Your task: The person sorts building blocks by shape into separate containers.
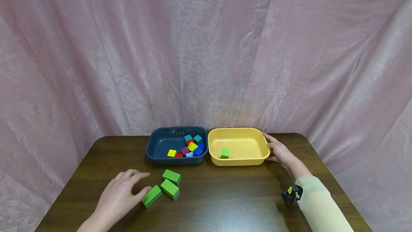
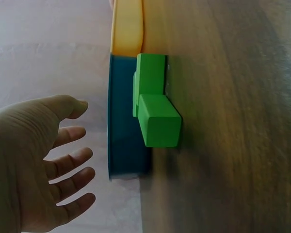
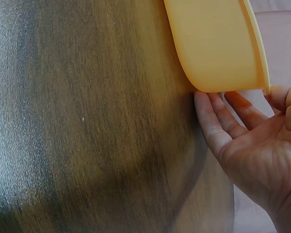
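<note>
My left hand (image 1: 118, 193) is held over the table's left side with thumb and fingers spread, holding nothing. Right by its thumb tip lies a green block (image 1: 152, 197), close to two more, a middle green block (image 1: 170, 188) and a back green block (image 1: 172, 176). In the left wrist view the green blocks overlap and one is partly hidden. My right hand (image 1: 280, 153) touches the right end of a yellow basket (image 1: 238, 162), fingers extended along its end wall and thumb at the rim. One small green cube (image 1: 225, 153) sits inside that basket.
A dark blue basket (image 1: 177, 161) stands directly left of the yellow one, with several small coloured cubes (image 1: 192, 146) inside, mostly toward its right. Both baskets are near the back edge of the brown wooden table (image 1: 219, 203). A pink curtain (image 1: 206, 53) hangs behind.
</note>
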A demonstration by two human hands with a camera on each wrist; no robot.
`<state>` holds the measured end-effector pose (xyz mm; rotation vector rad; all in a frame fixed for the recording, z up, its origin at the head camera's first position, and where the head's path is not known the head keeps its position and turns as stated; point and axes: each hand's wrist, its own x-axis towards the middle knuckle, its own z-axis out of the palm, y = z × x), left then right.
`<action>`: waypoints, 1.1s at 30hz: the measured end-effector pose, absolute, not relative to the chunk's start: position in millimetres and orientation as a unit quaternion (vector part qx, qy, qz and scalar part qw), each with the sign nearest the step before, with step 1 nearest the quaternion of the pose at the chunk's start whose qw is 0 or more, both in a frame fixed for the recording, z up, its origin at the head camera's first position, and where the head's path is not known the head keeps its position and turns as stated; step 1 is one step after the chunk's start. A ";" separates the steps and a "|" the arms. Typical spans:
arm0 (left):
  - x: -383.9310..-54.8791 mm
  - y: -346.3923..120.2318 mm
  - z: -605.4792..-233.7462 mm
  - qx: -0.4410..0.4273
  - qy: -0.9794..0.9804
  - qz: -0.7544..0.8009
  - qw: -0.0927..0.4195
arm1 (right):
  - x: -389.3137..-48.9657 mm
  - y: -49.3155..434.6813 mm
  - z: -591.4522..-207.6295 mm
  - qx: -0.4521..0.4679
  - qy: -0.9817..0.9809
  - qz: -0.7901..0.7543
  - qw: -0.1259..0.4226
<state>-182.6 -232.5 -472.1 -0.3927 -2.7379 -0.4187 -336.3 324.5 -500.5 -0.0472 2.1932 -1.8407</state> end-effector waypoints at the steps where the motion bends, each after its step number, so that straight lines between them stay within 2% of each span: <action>1: -181.9 -233.5 -473.2 -0.137 -0.965 -0.147 0.167 | -336.3 324.6 -500.5 -0.018 0.759 -0.636 0.139; 21: -173.9 -239.3 -492.5 -0.103 -0.983 -0.131 0.078 | -337.0 324.8 -502.5 -0.015 0.759 -0.635 0.141; 29: -170.6 -237.2 -501.8 -0.104 -0.983 -0.121 0.094 | -338.0 325.4 -502.8 -0.017 0.758 -0.637 0.139; 33: -170.1 -236.6 -506.0 -0.095 -0.985 -0.116 0.082 | -338.3 325.5 -502.7 -0.018 0.758 -0.637 0.138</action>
